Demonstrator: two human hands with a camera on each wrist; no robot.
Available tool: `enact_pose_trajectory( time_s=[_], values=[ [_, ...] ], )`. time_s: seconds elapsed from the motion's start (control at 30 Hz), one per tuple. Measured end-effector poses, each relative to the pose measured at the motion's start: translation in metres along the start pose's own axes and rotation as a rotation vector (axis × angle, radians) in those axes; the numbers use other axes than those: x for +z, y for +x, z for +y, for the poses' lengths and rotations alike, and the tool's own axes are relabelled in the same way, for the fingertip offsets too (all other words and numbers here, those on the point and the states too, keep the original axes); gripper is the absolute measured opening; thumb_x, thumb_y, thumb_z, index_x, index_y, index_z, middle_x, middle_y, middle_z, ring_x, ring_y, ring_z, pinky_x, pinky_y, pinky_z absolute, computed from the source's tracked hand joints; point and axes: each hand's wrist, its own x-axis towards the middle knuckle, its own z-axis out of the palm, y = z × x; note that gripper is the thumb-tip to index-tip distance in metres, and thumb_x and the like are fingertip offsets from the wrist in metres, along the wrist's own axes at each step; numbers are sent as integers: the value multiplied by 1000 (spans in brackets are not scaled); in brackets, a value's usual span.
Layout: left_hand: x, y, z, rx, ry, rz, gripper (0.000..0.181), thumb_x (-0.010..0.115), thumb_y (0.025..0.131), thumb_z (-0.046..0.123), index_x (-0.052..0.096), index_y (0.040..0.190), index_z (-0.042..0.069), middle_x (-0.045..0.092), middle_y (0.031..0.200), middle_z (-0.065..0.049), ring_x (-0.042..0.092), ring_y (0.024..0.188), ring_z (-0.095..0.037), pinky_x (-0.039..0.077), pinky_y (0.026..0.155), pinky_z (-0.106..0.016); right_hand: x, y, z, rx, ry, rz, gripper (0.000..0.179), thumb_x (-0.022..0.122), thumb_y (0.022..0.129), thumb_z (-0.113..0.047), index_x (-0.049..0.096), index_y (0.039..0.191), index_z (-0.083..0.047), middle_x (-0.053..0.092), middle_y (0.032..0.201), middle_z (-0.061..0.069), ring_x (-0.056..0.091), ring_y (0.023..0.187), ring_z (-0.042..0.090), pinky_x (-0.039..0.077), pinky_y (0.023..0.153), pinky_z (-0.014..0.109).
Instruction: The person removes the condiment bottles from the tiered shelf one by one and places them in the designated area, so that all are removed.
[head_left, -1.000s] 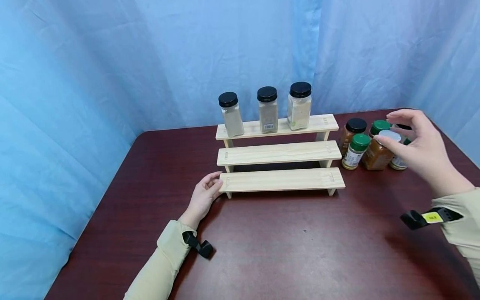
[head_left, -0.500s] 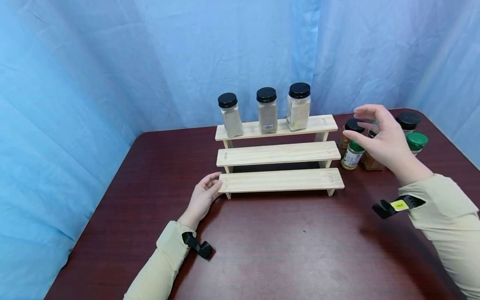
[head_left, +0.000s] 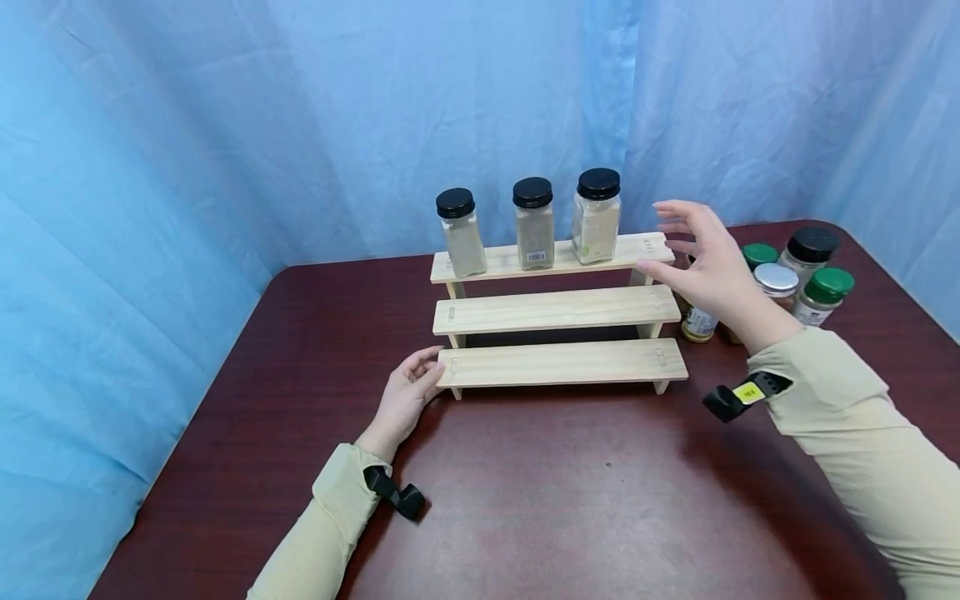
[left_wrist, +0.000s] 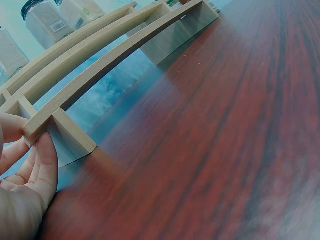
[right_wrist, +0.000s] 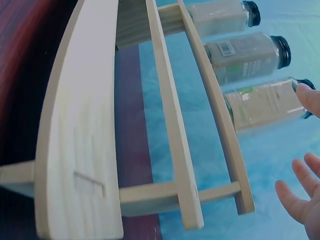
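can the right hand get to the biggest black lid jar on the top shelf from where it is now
Probably yes. The right hand hovers open just right of the largest jar, which stands last in its row on the top shelf; nothing lies between them. The left hand rests at the rack's far end.

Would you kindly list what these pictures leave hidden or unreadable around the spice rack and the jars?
- Head view: the right hand covers the jars behind it; only the bottom of one labelled jar shows.
- Head view: the print on the jar labels is too small to read.
- Left wrist view: the left hand is cut by the edge.
- Right wrist view: only fingertips show.
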Motion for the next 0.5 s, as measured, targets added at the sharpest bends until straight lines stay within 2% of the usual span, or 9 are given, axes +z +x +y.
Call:
enact_pose_trajectory(
  time_s=[0.23, 0.5],
  values=[
    [0, 0, -1, 3, -1, -2, 39, 50, 95, -1, 45, 133, -5, 53, 86, 5, 52, 74, -3, 46, 66, -16, 8, 10, -7, -13, 39, -3, 70, 72, 83, -10, 36, 143, -11, 34, 140, 19, 39, 125, 36, 35, 104, 53],
    [0, 0, 0, -5, -3, 0, 39, 50, 95, -1, 45, 134, -6, 54, 87, 5, 53, 76, -3, 47, 67, -16, 17, 22, -16, 5, 22, -9, 78, 73, 83, -13, 31, 147, -17, 27, 144, 19, 36, 129, 37, 35, 104, 55]
  ],
)
